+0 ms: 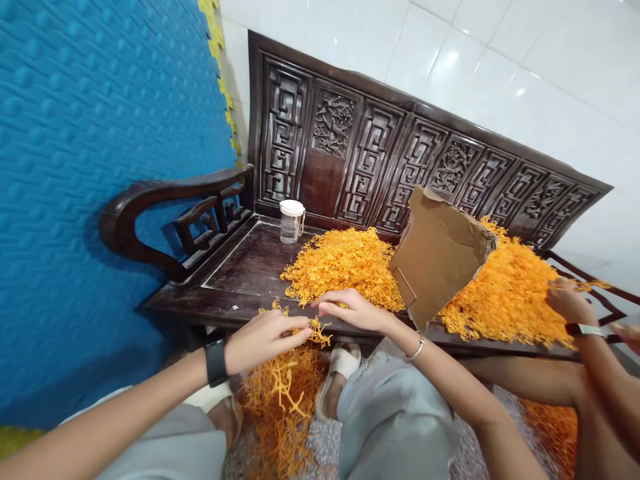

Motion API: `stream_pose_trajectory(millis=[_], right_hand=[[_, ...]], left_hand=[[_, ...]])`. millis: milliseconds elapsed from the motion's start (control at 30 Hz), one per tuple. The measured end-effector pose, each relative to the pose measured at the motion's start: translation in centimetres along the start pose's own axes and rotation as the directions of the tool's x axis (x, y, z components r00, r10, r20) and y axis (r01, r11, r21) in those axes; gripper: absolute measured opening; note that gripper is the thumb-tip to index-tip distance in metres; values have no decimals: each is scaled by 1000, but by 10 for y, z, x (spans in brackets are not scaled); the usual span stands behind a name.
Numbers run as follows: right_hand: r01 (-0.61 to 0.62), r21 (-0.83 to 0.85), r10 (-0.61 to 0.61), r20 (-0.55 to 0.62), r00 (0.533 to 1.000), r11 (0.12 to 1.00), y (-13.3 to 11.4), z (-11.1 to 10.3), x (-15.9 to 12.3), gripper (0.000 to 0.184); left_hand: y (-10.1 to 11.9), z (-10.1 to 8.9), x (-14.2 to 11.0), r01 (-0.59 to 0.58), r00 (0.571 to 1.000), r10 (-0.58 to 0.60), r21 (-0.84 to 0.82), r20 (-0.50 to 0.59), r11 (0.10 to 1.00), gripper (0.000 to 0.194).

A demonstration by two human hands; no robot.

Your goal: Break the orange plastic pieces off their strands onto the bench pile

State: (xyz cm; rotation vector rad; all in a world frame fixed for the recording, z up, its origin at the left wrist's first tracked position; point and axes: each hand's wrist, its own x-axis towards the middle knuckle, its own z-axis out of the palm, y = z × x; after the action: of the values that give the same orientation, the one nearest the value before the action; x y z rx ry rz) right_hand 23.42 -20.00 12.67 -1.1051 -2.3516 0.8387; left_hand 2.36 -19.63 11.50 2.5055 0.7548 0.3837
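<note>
My left hand [270, 339] is closed on an orange plastic sprue [320, 331], whose thin branches stick out beyond my fingers in front of the bench edge. My right hand [353, 311] hovers beside it, at the front of a heap of small orange plastic pieces [345, 263]. Its fingers are stretched forward and slightly curved, with the thumb a little apart; nothing shows between them. Below my hands, a tangle of orange branched sprues [285, 413] lies between my feet, partly hidden by my left hand and forearm.
The dark carved wooden bench [245, 263] bears a lidded clear cup [290, 223]. A bent cardboard piece [435, 257] stands between the near heap and a second orange heap [510, 293]. At the right, another person's hand [573, 303] reaches that heap. Blue padding [100, 100] lies left.
</note>
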Motion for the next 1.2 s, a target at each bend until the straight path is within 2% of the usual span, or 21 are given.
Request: stream_pose_trajectory(millis=[67,200,367,467,633,733,867,1000,1067,1100,1133,1167,1200], right_hand=[[-19,17,17,69,997,1000,0,3,3,29],[22,55,-31,170,985,998,4,8,6,29],[-101,166,49,291,955,981,11,11,7,27],[-107,205,36,319,947,973,12,11,7,23],[2,67,-22,307,951,998,12,8,5,13],[-34,32,24,267,963,999,14,1,-1,15],[-96,85,82,148,986,992,16,-9,-16,22],[-91,136,88,29,996,986,19,-13,-27,25],[-86,103,90,-31,995,991,31,-18,-33,24],[-102,72,109,-104,989,992,41,-22,-37,24],[-130,34,134,-214,968,991,54,-28,-42,25],[-187,12,178,-366,913,982,68,-35,-50,25],[-265,30,240,-530,813,964,84,-42,-59,25]], left_hand=[[1,0,-2,-2,1000,2,53,7,999,33],[2,0,-4,-31,999,29,113,17,993,33],[6,0,-4,-84,996,81,125,34,988,36],[9,1,-2,-127,992,124,119,34,985,37],[12,1,-1,-142,989,135,160,56,977,35],[9,0,-3,-124,992,120,151,39,981,35],[0,0,-9,-81,997,78,93,29,992,36],[-6,4,-16,-15,999,12,70,36,997,37],[-6,7,-20,-10,998,5,88,59,996,38],[-6,8,-22,-12,997,5,101,75,995,38],[-7,9,-25,-14,996,4,108,90,994,38],[-9,8,-29,-11,996,1,107,94,994,38],[-12,7,-33,3,998,-9,94,63,996,38]])
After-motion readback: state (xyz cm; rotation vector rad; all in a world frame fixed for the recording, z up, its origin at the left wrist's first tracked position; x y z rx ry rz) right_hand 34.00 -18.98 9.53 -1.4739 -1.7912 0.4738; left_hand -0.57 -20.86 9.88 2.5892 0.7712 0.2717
